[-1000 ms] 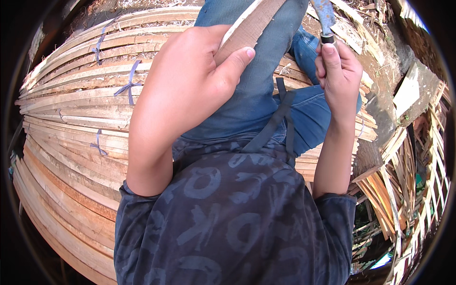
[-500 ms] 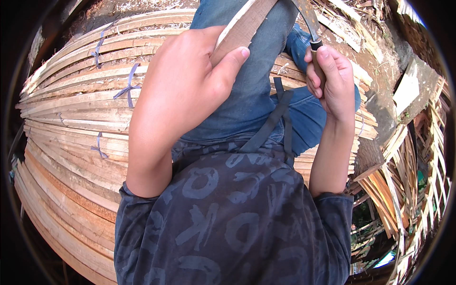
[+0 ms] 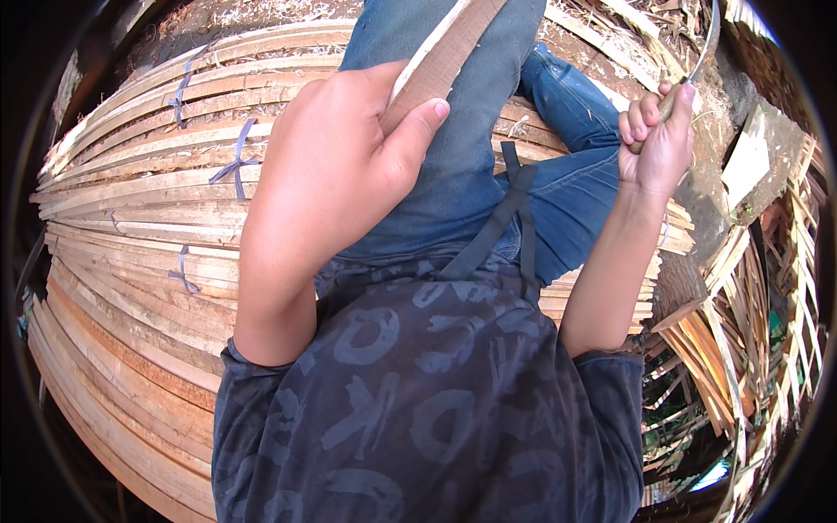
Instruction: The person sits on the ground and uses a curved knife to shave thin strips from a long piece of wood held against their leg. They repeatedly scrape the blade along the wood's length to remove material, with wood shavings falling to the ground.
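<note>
stacked wooden slats (image 3: pixel 139 227), blue ties (image 3: pixel 234 162)

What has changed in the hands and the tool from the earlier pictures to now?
The right hand has swung out to the right and a little up, away from the wooden strip, carrying the curved blade with it by the handle; before, the blade was close beside the strip. The left hand keeps the same grip on the strip over the blue jeans. The tied bundles of slats lie as before.
</note>
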The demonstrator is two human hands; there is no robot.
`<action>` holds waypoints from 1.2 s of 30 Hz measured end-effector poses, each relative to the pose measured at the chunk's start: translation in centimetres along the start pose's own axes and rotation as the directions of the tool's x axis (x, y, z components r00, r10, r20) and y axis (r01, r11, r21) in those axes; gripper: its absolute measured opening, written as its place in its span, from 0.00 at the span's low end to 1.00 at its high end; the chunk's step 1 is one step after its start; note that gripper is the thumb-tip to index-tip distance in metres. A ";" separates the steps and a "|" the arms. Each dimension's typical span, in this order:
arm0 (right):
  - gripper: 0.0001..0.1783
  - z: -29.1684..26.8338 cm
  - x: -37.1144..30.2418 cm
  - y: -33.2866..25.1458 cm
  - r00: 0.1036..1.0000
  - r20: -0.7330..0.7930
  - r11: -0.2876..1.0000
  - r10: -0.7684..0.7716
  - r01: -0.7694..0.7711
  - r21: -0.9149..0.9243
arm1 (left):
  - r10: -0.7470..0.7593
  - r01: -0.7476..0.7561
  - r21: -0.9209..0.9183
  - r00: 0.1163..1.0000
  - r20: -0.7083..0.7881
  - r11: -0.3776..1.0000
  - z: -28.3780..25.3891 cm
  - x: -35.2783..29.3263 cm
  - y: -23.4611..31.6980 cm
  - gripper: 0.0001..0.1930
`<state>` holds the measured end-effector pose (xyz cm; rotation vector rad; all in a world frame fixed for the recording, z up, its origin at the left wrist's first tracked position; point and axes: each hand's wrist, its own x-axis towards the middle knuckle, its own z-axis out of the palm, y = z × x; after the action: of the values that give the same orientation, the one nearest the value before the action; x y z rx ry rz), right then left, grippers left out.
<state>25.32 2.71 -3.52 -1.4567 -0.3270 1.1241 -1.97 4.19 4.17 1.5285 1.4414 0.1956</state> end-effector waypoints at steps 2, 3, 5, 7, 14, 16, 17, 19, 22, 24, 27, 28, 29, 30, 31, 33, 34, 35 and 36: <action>0.20 -1.7 0.1 -1.8 0.987 0.155 0.999 0.031 -0.028 -0.017 | 0.005 -0.005 0.024 1.000 0.024 1.000 -0.2 0.3 0.1 0.13; 0.20 -1.7 -0.5 -2.3 0.969 0.239 0.996 0.070 -0.056 -0.064 | 0.009 -0.010 0.032 0.999 0.047 0.999 -0.2 0.4 0.2 0.13; 0.19 -1.2 -1.9 -2.2 0.888 0.417 0.978 0.195 -0.143 -0.154 | -0.005 0.004 0.025 1.000 0.011 1.000 -0.1 0.0 0.0 0.12; 0.18 -0.3 -3.6 -1.6 0.769 0.556 0.940 0.315 -0.172 -0.294 | 0.005 -0.005 0.005 1.000 -0.008 1.000 0.3 0.1 0.0 0.12; 0.17 2.4 -3.4 0.0 0.786 0.533 0.922 0.314 -0.118 -0.369 | 0.007 -0.007 0.009 1.000 0.010 1.000 0.0 0.3 0.4 0.12; 0.18 2.9 -4.4 0.3 0.758 0.536 0.920 0.372 -0.224 -0.322 | 0.005 -0.006 0.026 1.000 0.022 1.000 -0.2 0.3 0.1 0.12; 0.17 3.0 -4.5 0.1 0.709 0.576 0.912 0.407 -0.284 -0.296 | 0.004 -0.004 0.029 1.000 0.016 1.000 -0.1 0.0 0.0 0.12; 0.17 2.4 -3.3 -0.3 0.754 0.547 0.910 0.362 -0.159 -0.383 | 0.022 -0.022 0.030 1.000 -0.007 0.999 0.2 0.0 -0.1 0.12; 0.17 2.5 -3.4 -0.2 0.882 0.430 0.930 0.193 -0.024 -0.367 | 0.047 -0.046 0.051 0.999 -0.019 0.998 0.4 0.0 0.0 0.12; 0.18 2.9 -4.3 0.6 0.966 0.252 0.977 0.064 -0.010 -0.212 | 0.045 -0.046 0.089 0.999 0.005 0.995 0.2 0.2 0.5 0.12; 0.19 -0.3 0.1 -0.3 0.994 -0.103 0.992 -0.035 0.022 -0.127 | 0.026 -0.026 0.067 1.000 0.009 0.997 0.2 -0.4 0.0 0.11; 0.19 -1.8 0.3 -1.5 0.996 -0.083 0.995 -0.027 0.019 -0.094 | 0.047 -0.048 0.077 0.999 0.016 0.996 -0.1 0.0 0.2 0.11; 0.18 -2.3 -0.1 -2.0 1.000 0.000 0.989 -0.008 0.008 -0.150 | 0.038 -0.039 0.091 0.999 0.016 0.995 0.1 -0.3 0.2 0.11; 0.17 -2.7 -0.5 -2.3 0.997 0.081 0.979 0.014 0.003 -0.205 | 0.029 -0.031 0.104 0.999 0.017 0.994 0.2 -0.6 0.2 0.11; 0.15 -2.5 -1.0 -1.9 0.986 0.153 0.969 0.060 -0.021 -0.246 | 0.013 -0.013 0.094 1.000 0.003 0.995 0.2 -0.8 0.0 0.10; 0.13 -1.9 -2.6 -1.3 0.952 0.283 0.946 0.116 -0.019 -0.324 | 0.012 -0.011 0.050 1.000 -0.014 0.999 0.3 -0.5 -0.1 0.10; 0.13 -1.3 -3.6 -0.8 0.942 0.312 0.932 0.123 -0.001 -0.364 | 0.007 -0.006 0.054 1.000 -0.004 0.999 0.3 -0.5 0.0 0.09; 0.15 -0.9 -4.4 -0.4 0.927 0.350 0.926 0.134 0.009 -0.378 | -0.001 0.000 0.057 1.000 0.010 0.998 0.3 -0.7 0.4 0.09; 0.15 -0.3 -5.1 0.1 0.913 0.388 0.938 0.126 0.017 -0.345 | -0.016 0.015 0.069 1.000 0.016 0.998 0.2 -0.9 0.6 0.09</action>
<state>22.98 -1.32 -1.44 -1.5295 -0.8126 1.4729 -1.65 3.46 4.94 1.5702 1.4597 0.1249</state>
